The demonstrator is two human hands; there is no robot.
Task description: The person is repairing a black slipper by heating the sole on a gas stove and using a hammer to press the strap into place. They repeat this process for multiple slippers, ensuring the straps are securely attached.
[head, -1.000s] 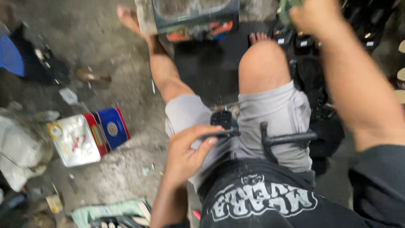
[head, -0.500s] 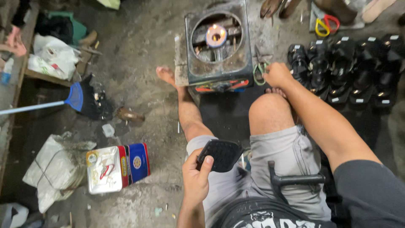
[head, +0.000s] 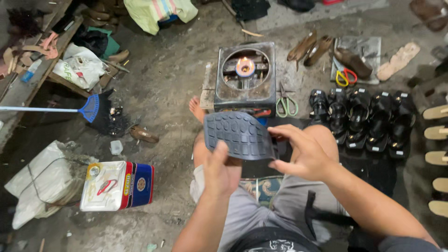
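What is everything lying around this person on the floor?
rubber sole: one, dark grey, bent between both hands
stove: one, dark metal, small flame lit, ahead of the knees
scissors: one green-handled pair right of the stove; a red and yellow pair farther right
sandals: a row, black, right of the stove
pale soles: several, tan, right edge
tin can: one, white top, red and blue sides, left
broom: one, blue, left
white sacks: at left
left hand: grips the sole's near edge
right hand: pinches its right end
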